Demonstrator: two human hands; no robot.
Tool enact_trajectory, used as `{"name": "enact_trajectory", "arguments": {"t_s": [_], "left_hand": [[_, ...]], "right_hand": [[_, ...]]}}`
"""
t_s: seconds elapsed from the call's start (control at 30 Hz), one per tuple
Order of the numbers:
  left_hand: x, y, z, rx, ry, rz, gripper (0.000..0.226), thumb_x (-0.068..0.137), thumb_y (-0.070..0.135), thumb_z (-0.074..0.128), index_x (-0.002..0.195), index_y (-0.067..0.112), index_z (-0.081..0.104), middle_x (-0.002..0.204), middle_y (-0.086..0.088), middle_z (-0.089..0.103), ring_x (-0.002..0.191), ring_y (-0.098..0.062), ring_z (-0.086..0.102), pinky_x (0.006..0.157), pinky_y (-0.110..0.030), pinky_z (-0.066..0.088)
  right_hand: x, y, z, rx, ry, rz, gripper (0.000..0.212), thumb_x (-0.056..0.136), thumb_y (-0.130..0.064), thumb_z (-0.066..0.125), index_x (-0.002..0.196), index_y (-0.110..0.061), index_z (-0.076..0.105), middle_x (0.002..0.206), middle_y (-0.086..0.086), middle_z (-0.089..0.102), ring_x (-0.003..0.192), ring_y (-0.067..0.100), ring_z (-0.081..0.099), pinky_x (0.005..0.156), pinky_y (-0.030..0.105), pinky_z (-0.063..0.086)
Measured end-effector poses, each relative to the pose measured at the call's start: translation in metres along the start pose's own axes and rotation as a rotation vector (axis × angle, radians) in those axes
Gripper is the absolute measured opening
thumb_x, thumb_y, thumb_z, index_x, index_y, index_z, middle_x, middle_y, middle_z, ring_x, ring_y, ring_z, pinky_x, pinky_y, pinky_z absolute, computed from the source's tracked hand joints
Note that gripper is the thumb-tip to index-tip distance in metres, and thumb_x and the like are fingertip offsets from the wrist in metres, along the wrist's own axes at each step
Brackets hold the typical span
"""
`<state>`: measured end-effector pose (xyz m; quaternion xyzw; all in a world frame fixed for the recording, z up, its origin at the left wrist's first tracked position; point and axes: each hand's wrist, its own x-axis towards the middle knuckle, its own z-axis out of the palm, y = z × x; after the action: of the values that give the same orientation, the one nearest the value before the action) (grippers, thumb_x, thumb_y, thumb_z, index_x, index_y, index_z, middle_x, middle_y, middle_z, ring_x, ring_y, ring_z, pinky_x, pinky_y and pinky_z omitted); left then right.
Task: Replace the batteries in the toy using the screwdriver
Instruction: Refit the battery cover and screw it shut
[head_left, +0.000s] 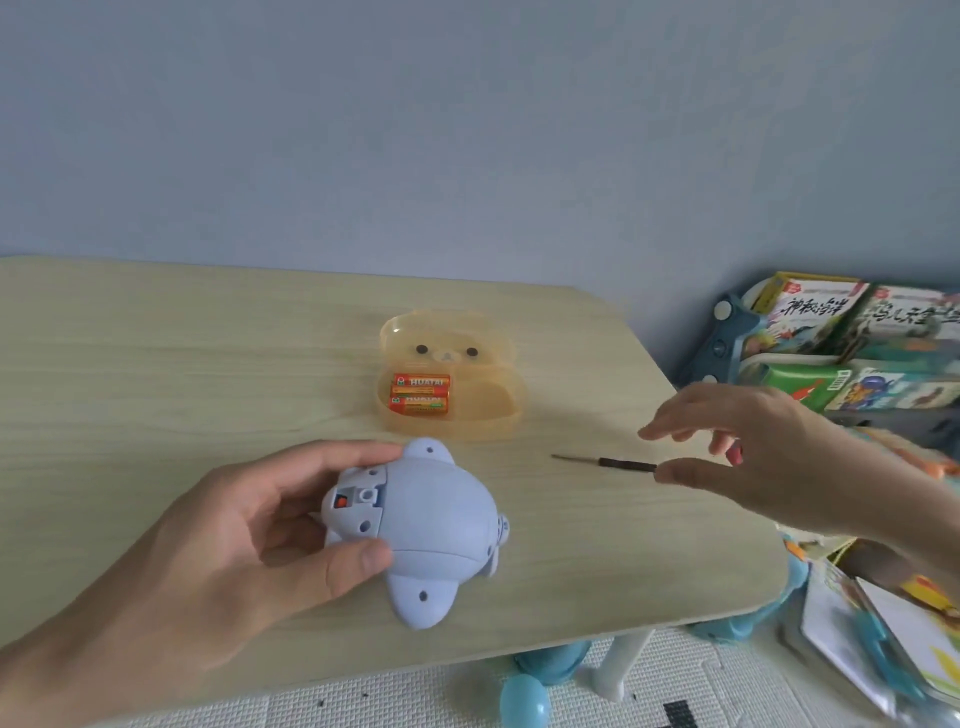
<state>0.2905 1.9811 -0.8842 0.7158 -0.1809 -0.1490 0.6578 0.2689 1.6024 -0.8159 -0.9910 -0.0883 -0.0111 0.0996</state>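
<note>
A pale blue plastic toy (436, 525) lies belly-up on the wooden table (156, 374), its underside with screw holes and a small orange switch showing. My left hand (228, 545) grips its left end between thumb and fingers. A thin screwdriver (602, 461) with a dark shaft lies on the table to the right, tip pointing left. My right hand (753, 447) hovers over its handle end with fingers spread, and the handle is hidden beneath it. Two orange batteries (420, 394) lie in an open translucent orange case (483, 410) behind the toy.
The table's right edge runs diagonally near my right hand. Beyond it stand a rack of picture books (841, 343) and more books on the floor (893, 634). Blue toys (524, 701) and a white table leg (618, 665) sit on the foam mat below.
</note>
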Motion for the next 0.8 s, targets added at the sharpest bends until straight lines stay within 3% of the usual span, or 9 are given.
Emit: {"name": "enact_trajectory", "arguments": {"t_s": [0.07, 0.23, 0.37, 0.47, 0.57, 0.63, 0.7, 0.8], "left_hand": [[0.0, -0.003, 0.0, -0.009, 0.024, 0.011, 0.078, 0.052, 0.066, 0.098, 0.123, 0.042, 0.077, 0.121, 0.001, 0.082, 0.108, -0.024, 0.08, 0.094, -0.03, 0.062], [-0.001, -0.003, -0.001, 0.001, 0.031, 0.003, 0.078, 0.052, 0.066, 0.098, 0.123, 0.043, 0.076, 0.121, -0.001, 0.082, 0.108, -0.028, 0.08, 0.095, -0.037, 0.063], [-0.003, 0.003, -0.001, -0.014, -0.021, -0.02, 0.08, 0.051, 0.063, 0.1, 0.124, 0.044, 0.075, 0.123, -0.001, 0.081, 0.111, -0.028, 0.079, 0.096, -0.038, 0.063], [-0.006, 0.007, 0.002, -0.022, -0.001, -0.011, 0.07, 0.056, 0.049, 0.101, 0.122, 0.044, 0.077, 0.121, -0.002, 0.082, 0.109, -0.031, 0.078, 0.094, -0.04, 0.064], [-0.008, 0.011, 0.004, -0.038, 0.019, 0.01, 0.059, 0.062, 0.029, 0.093, 0.118, 0.041, 0.079, 0.113, -0.006, 0.084, 0.098, -0.026, 0.082, 0.083, -0.029, 0.066], [-0.008, 0.013, 0.006, 0.003, 0.052, 0.039, 0.057, 0.063, 0.029, 0.093, 0.117, 0.04, 0.078, 0.11, -0.006, 0.084, 0.092, -0.029, 0.082, 0.08, -0.034, 0.067], [-0.009, 0.014, 0.008, 0.073, 0.108, 0.073, 0.057, 0.062, 0.032, 0.093, 0.117, 0.041, 0.077, 0.107, -0.004, 0.083, 0.084, -0.036, 0.079, 0.075, -0.044, 0.068], [-0.01, 0.016, 0.01, 0.134, 0.155, 0.109, 0.057, 0.062, 0.037, 0.092, 0.116, 0.044, 0.076, 0.103, 0.0, 0.083, 0.078, -0.033, 0.078, 0.072, -0.048, 0.067]], "right_hand": [[-0.001, 0.008, 0.011, 0.012, -0.026, 0.024, 0.026, 0.08, -0.048, 0.072, 0.106, -0.042, 0.072, 0.105, -0.026, 0.064, 0.094, -0.014, 0.054, 0.069, 0.0, 0.044], [0.003, 0.009, 0.026, 0.13, 0.075, 0.029, 0.01, 0.082, -0.034, 0.075, 0.09, -0.04, 0.076, 0.093, -0.017, 0.07, 0.081, 0.009, 0.063, 0.063, 0.02, 0.052], [0.003, 0.007, 0.025, 0.214, 0.148, 0.055, 0.009, 0.082, -0.029, 0.075, 0.087, -0.037, 0.074, 0.084, -0.012, 0.075, 0.072, 0.01, 0.069, 0.068, 0.034, 0.06], [0.001, -0.006, 0.003, 0.452, 0.279, 0.067, 0.011, 0.081, -0.022, 0.074, 0.085, -0.032, 0.074, 0.076, -0.007, 0.078, 0.068, 0.008, 0.075, 0.068, 0.017, 0.06], [-0.002, -0.036, -0.014, 0.59, 0.355, -0.037, 0.01, 0.079, -0.039, 0.071, 0.087, -0.042, 0.074, 0.078, -0.012, 0.078, 0.068, 0.003, 0.074, 0.061, 0.004, 0.054], [-0.005, -0.061, -0.017, 0.585, 0.327, -0.13, 0.011, 0.084, -0.05, 0.069, 0.094, -0.045, 0.073, 0.082, -0.012, 0.078, 0.072, 0.006, 0.075, 0.066, 0.006, 0.055], [-0.008, -0.088, -0.019, 0.561, 0.304, -0.22, 0.017, 0.084, -0.045, 0.068, 0.1, -0.047, 0.072, 0.085, -0.011, 0.078, 0.074, 0.009, 0.076, 0.071, 0.01, 0.055], [-0.006, -0.116, -0.018, 0.47, 0.333, -0.267, 0.017, 0.085, -0.051, 0.059, 0.097, -0.055, 0.07, 0.08, -0.019, 0.075, 0.071, -0.001, 0.071, 0.072, 0.0, 0.046]]}}
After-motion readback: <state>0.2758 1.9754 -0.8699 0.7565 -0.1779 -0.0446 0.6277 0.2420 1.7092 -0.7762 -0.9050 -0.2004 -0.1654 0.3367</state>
